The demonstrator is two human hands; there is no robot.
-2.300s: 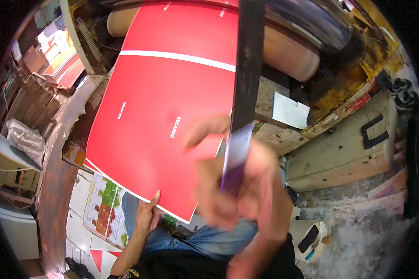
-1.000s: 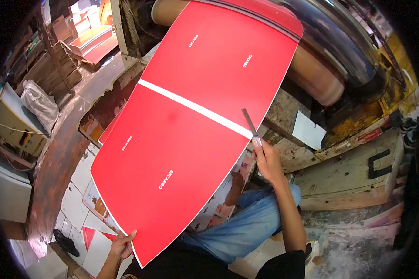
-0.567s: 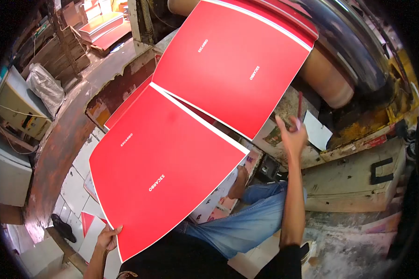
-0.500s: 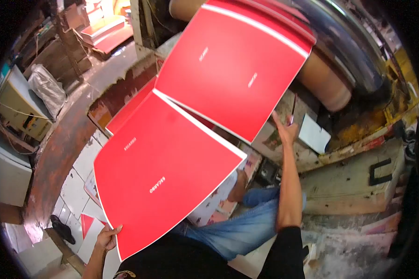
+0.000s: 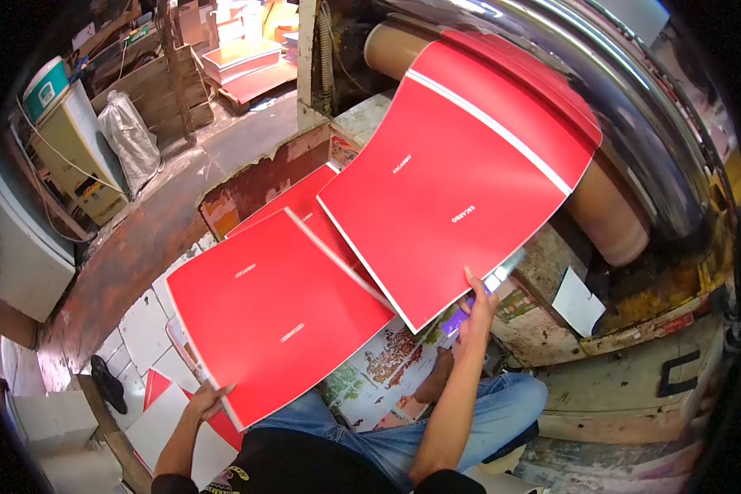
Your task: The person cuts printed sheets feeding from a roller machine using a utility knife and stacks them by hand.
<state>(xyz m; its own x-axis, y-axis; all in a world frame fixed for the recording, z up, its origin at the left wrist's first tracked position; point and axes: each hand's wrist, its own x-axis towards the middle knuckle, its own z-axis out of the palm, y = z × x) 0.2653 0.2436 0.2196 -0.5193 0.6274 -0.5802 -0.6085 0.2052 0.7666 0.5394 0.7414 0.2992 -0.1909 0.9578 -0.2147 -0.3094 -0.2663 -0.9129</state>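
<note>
My left hand (image 5: 208, 402) is closed on the lower left corner of a red printed sheet (image 5: 280, 305) with white edges. A second red sheet (image 5: 445, 189) curves down from the roller, a white band across its upper part. My right hand (image 5: 476, 314) is closed around a purple-handled cutter knife (image 5: 454, 321) at this sheet's lower right edge. Its thumb lies over the sheet's edge, and a blurred silvery blade points up and right. Part of the lower sheet's far edge passes close beside the hanging sheet.
A large shiny metal roller (image 5: 634, 99) and a brown roll (image 5: 605, 218) stand at upper right. More red sheets lie in a low box (image 5: 247, 185) and on the floor (image 5: 152, 337). A white card (image 5: 579, 302) hangs at right. Stacked red sheets (image 5: 243, 58) are at the back.
The lower sheet has moved nearer and lies flatter, held by my left hand. More of the hanging sheet shows. My right hand has moved down and left, with the knife now visible at the sheet's edge.
</note>
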